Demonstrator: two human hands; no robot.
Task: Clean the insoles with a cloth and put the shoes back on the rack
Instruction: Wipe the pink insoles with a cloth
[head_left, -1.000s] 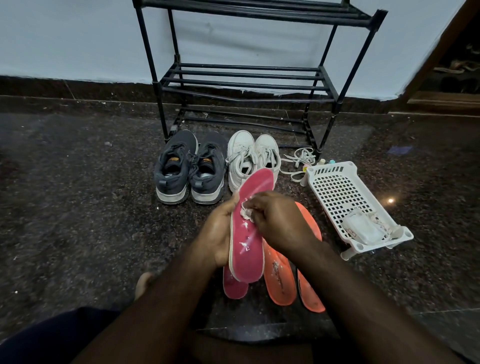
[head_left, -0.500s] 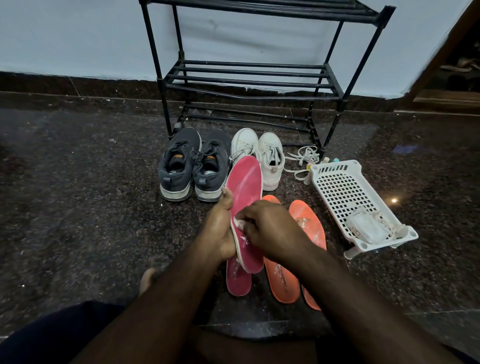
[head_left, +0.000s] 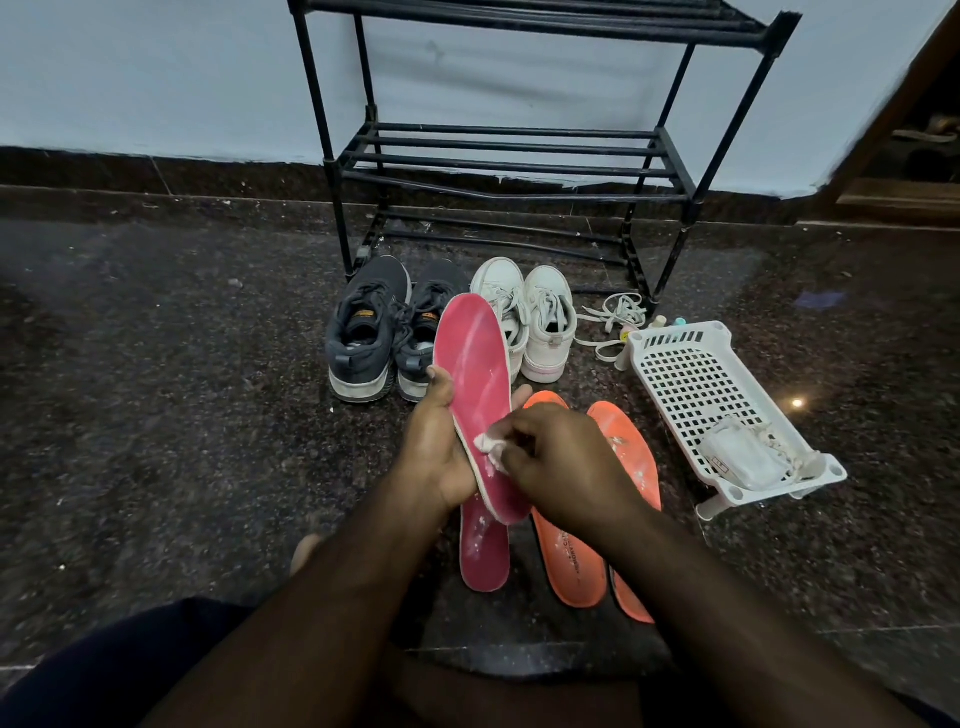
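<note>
With my left hand (head_left: 434, 457) gripping the pink insole (head_left: 475, 395) tilted above the floor, I should press the cloth (head_left: 491, 449) pinched in my right hand (head_left: 566, 462) firmly and wipe heel to toe, catching the white specks

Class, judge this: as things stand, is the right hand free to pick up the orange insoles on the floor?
Probably not yet: the right hand pinches the cloth against the pink insole. The orange insoles lie uncovered just beneath it.
</note>
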